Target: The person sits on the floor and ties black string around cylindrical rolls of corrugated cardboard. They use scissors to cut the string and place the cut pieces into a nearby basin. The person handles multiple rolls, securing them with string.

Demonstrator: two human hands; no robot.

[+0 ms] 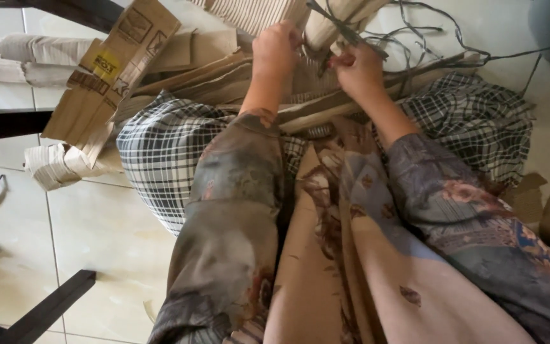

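Rolled bundle of pale ribbed cardboard [326, 25] held by both hands at the top of the view, above the person's lap.

Under it lies a heap of flattened brown cardboard sheets [179, 70], resting on a black-and-white checked cloth [160, 153] spread over the pale tiled floor [97, 236]. The left hand [276, 51] has its fingers curled tight against the bundle's left side, gripping it. The right hand [358, 70] has its fingers pinched narrow on a thin dark string [345, 32] that crosses the bundle's end, with more loose string [428, 38] trailing off to the right over the floor.
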